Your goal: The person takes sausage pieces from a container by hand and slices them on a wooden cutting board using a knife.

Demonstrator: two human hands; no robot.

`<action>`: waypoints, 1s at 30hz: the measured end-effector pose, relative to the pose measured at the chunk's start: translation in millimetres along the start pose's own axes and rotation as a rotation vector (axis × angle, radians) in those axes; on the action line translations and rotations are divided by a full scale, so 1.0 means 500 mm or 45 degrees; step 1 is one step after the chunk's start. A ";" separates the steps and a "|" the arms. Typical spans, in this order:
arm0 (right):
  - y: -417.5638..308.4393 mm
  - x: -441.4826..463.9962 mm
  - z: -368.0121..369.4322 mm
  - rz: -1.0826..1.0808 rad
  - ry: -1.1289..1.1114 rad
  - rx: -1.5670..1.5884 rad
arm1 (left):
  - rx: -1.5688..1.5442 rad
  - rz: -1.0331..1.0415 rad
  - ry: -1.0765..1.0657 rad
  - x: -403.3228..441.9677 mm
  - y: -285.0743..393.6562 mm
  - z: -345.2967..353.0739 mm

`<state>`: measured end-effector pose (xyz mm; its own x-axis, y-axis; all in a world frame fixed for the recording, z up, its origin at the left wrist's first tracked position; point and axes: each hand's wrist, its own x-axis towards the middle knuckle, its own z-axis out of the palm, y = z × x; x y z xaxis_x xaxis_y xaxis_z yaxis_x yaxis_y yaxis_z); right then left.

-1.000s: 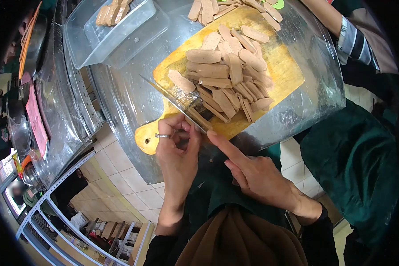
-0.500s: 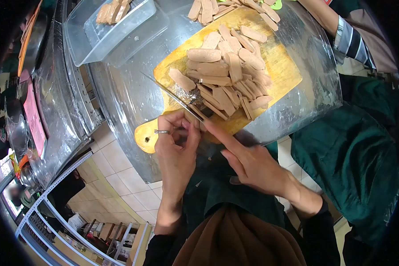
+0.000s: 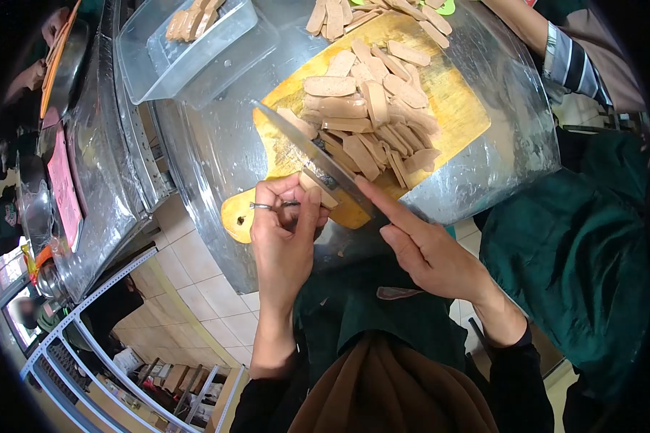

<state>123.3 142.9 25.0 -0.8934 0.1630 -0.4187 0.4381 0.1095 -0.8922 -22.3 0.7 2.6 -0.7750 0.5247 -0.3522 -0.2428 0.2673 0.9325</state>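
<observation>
My right hand (image 3: 437, 256) grips a knife (image 3: 300, 141), its index finger stretched along the blade near the handle end. The handle is hidden in the hand. My left hand (image 3: 285, 234), with a ring on one finger, pinches a short piece of pinkish-brown sausage (image 3: 318, 190) just beside the blade. Both hands are over the near edge of a yellow wooden cutting board (image 3: 458, 108). Beyond the blade lies a heap of sausage slices (image 3: 368, 123) on the board. One loose slice (image 3: 296, 123) lies partly behind the knife.
A clear plastic tub (image 3: 180, 65) holding sausage pieces (image 3: 193, 22) stands at the far left of the metal table (image 3: 217, 166). More slices (image 3: 330, 18) lie beyond the board. Another person's arm (image 3: 520, 22) reaches in at upper right. A second metal counter (image 3: 108, 159) stands at left.
The knife has moved right, away from the left hand's fingers, and its flat side now shows. My right hand has shifted slightly right and down. The left hand still pinches the sausage piece.
</observation>
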 end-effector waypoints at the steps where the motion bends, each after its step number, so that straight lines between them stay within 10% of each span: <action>1: 0.001 -0.006 0.000 -0.018 0.020 -0.017 | -0.039 -0.012 -0.002 0.000 -0.002 0.000; 30: -0.022 -0.035 0.045 -0.058 0.016 -0.187 | -0.123 0.068 -0.064 0.003 -0.016 -0.009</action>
<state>132.0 116.8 38.2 -0.9117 0.1670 -0.3753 0.4079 0.2595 -0.8754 -24.0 -4.2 -5.2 -0.7588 0.5767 -0.3028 -0.2587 0.1599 0.9526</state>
